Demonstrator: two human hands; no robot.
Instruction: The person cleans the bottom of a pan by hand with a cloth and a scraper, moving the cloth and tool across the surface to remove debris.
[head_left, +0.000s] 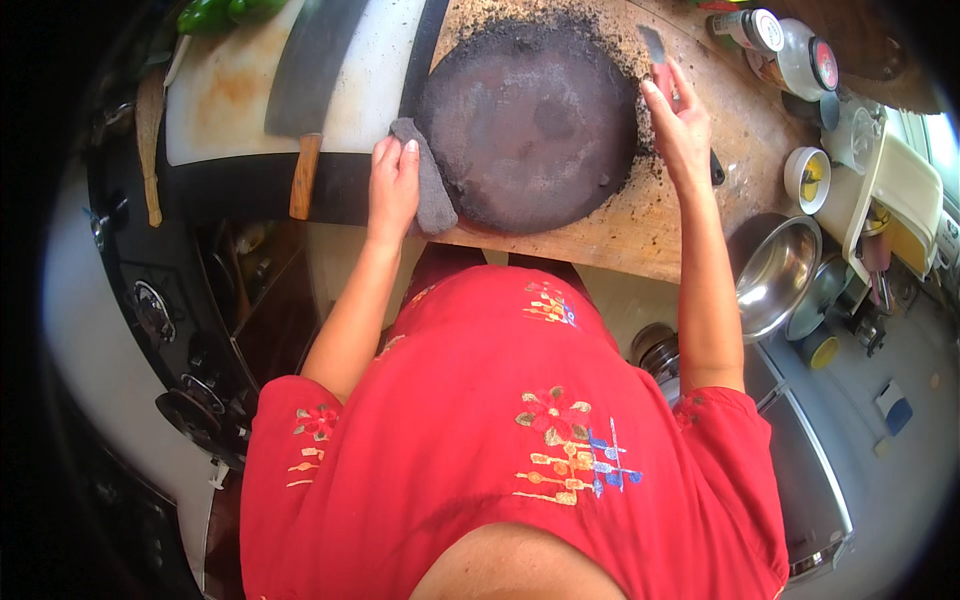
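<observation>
A round, dark griddle or pan (525, 135) lies on the wooden tabletop, with a rough, crusted rim and a dull, worn face. My left hand (395, 176) grips a folded grey cloth (429, 187) against the griddle's left edge. To the right of the griddle, my right hand (681, 131) holds a small scraper or knife with a red handle (661, 73) and a flat metal blade (651, 43) that points away from me. The blade is apart from the griddle. Dark crumbs (643, 142) are scattered on the wood around the rim.
A cleaver (307, 82) lies across a white cutting board (217, 112) at left, its wooden handle over the near edge. Jars (802, 64), a small white bowl (796, 187) and a steel basin (787, 277) stand at right. A gas stove (154, 311) is at far left.
</observation>
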